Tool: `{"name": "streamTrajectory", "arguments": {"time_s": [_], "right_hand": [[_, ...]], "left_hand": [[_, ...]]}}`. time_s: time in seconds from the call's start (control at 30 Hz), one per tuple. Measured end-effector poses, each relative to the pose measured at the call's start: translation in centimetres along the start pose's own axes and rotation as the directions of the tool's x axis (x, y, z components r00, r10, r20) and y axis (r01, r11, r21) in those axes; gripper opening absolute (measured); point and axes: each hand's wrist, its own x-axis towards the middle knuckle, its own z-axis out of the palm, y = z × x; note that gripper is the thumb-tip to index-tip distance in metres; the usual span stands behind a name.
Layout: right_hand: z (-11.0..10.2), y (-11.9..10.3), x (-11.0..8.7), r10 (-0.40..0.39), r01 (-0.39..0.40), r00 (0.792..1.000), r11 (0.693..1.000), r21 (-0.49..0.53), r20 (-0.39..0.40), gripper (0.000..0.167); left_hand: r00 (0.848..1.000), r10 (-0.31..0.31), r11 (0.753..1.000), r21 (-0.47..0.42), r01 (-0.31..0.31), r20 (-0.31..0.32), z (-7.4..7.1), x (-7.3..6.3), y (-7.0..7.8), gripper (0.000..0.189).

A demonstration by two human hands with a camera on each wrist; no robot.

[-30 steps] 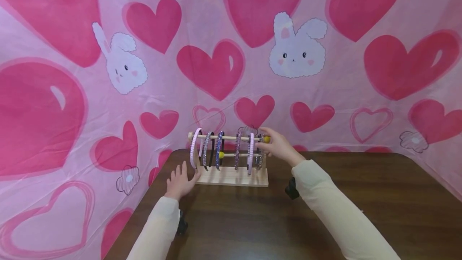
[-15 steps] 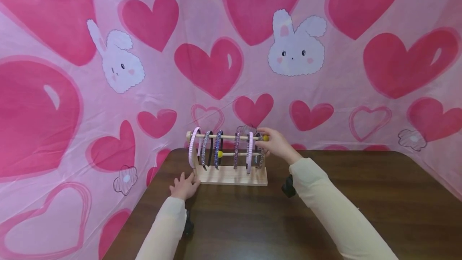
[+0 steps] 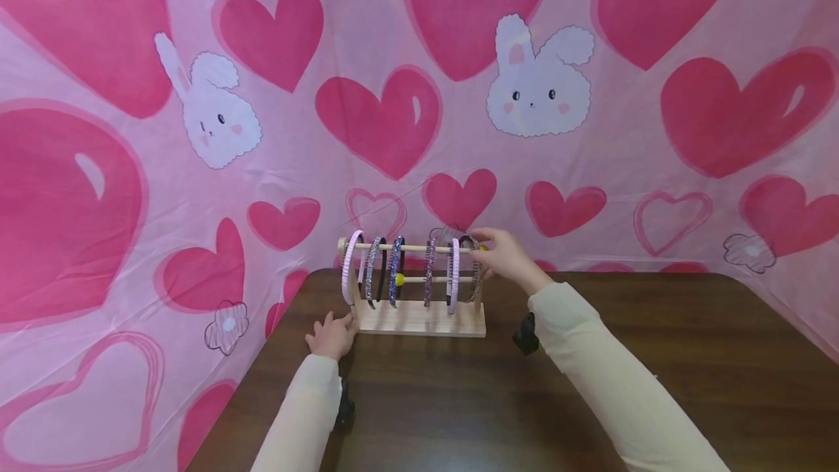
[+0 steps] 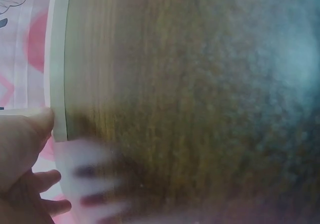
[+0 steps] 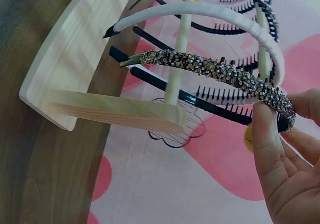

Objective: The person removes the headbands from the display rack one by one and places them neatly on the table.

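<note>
On the desk [image 3: 446, 406], left of lower centre, my left hand [image 3: 332, 336] touches the wooden stand [image 3: 419, 319] with fingers loosely spread. Right of centre, my right hand [image 3: 507, 257] pinches the glittery headband [image 5: 210, 71] at the stand's right end. Heart-patterned cloth [image 3: 629, 130] fills the top.

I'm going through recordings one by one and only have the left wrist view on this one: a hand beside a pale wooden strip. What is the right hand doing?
Observer: The right wrist view shows the right hand pinching a glittery headband at its curved top.
Operator: And where does my hand sit in the whole scene?
Observer: In the head view, the left hand is at the left end of a wooden stand.
</note>
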Motion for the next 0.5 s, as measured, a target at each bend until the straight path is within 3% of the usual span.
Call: {"name": "streamTrajectory", "arguments": {"time_s": [0.5], "right_hand": [[-2.7, -2.3, -0.6, -0.068, 0.064, 0.996, 0.996, -0.062, -0.054, 0.051]], "left_hand": [[1.0, 0.008, 1.0, -0.006, -0.008, 0.01, 0.2, 0.5, -0.2, 0.045]]}}
